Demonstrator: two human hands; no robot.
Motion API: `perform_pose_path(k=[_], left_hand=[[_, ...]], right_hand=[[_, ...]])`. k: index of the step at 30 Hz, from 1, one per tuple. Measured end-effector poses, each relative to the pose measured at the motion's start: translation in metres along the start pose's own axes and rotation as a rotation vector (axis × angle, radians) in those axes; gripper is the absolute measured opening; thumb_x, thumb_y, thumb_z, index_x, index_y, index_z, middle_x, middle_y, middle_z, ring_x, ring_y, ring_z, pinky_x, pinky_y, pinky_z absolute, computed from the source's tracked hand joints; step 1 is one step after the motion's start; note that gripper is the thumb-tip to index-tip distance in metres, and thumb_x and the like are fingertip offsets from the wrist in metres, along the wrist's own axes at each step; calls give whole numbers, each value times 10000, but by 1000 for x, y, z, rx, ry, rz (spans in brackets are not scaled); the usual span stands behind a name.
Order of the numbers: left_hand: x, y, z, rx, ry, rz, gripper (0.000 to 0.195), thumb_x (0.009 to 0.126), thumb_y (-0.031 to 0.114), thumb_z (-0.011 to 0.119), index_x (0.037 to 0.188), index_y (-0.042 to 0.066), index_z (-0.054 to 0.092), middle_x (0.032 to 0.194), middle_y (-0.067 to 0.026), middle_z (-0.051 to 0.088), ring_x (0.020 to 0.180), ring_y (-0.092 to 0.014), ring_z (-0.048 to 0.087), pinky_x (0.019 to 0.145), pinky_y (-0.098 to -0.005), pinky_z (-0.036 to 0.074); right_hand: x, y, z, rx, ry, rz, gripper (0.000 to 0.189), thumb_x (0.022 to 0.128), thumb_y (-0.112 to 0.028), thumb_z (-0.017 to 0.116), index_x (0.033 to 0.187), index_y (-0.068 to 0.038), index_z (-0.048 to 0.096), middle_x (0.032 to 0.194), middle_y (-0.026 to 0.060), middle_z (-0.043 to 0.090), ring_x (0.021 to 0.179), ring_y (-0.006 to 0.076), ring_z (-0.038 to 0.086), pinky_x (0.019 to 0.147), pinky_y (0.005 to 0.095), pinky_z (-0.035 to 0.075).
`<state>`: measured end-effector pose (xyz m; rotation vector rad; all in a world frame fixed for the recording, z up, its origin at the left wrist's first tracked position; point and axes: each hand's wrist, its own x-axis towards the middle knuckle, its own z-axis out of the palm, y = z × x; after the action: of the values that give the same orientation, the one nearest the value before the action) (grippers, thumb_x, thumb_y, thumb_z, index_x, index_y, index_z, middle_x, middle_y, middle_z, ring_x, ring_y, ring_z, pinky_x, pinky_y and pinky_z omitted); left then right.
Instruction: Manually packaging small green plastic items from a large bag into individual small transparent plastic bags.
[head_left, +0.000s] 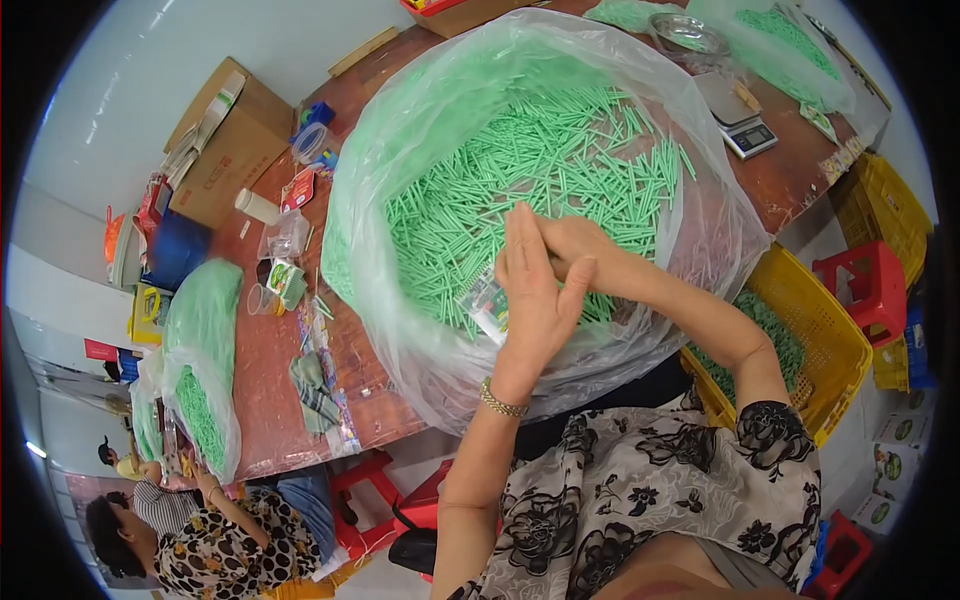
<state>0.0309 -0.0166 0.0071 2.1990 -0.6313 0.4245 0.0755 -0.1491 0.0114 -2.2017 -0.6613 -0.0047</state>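
Note:
My left hand (534, 281), with a metal-banded bracelet or watch at its wrist, has its fingers stretched out flat against my right hand (581, 246). The right hand lies mostly behind it, and whatever is between the palms is hidden. Both hands are over a large clear plastic bag (712, 202) with its mouth spread wide. Inside is a mass of thin green sticks (450, 217), spirally ridged in look. A small printed packet (486, 306) shows beside and partly under my left hand; whether it is held cannot be told.
A digital scale (739, 124) and a metal bowl (688, 34) stand at the back right. Leftward are a cardboard box (232, 142), a plastic tub (313, 144), a cloth (313, 394) and another bag of green sticks (201, 412). A yellow crate (832, 367) is right; a co-worker (232, 536) sits left.

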Motion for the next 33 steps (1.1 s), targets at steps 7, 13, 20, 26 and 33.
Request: perform_pose_path(k=[7, 13, 20, 26, 33], left_hand=[[-9, 2, 1, -1220, 227, -613, 795, 997, 608, 338, 1471, -27, 275, 1479, -166, 372, 1376, -266, 352, 1112, -375, 315], [-8, 7, -5, -1725, 45, -767, 904, 942, 707, 338, 1375, -86, 372, 1336, -153, 494, 1256, -249, 461, 1109, -377, 328], [-10, 13, 1, -1593, 106, -692, 883, 943, 710, 332, 1388, -49, 385, 1359, -165, 482, 1265, -260, 460, 1082, -373, 336], [-2, 12, -5, -1335, 94, -697, 727, 976, 640, 375, 1383, 39, 418, 1344, -102, 480, 1216, -212, 462, 1039, -396, 351], [-15, 5, -19, -1251, 212, -627, 755, 915, 244, 682, 1476, -56, 275, 1271, -105, 523, 1156, -200, 521, 979, -359, 423]], right_hand=[[1, -10, 13, 496, 425, -101, 382, 850, -223, 735, 661, -29, 466, 595, 7, 428, 572, 134, 373, 553, 299, 330], [2, -3, 23, 256, 517, -264, 351, 849, -253, 722, 680, -45, 495, 660, 25, 479, 675, 180, 447, 705, 330, 349], [0, 6, 32, 238, 557, -236, 300, 864, -241, 697, 726, -18, 552, 721, 68, 514, 717, 238, 486, 754, 373, 365], [6, 5, 18, 250, 615, -328, 234, 875, -235, 676, 795, -29, 599, 819, 59, 585, 819, 248, 535, 781, 386, 378], [-1, -18, 16, -46, 552, -489, 119, 837, -138, 672, 780, -63, 601, 869, 38, 608, 834, 215, 545, 806, 367, 371]])
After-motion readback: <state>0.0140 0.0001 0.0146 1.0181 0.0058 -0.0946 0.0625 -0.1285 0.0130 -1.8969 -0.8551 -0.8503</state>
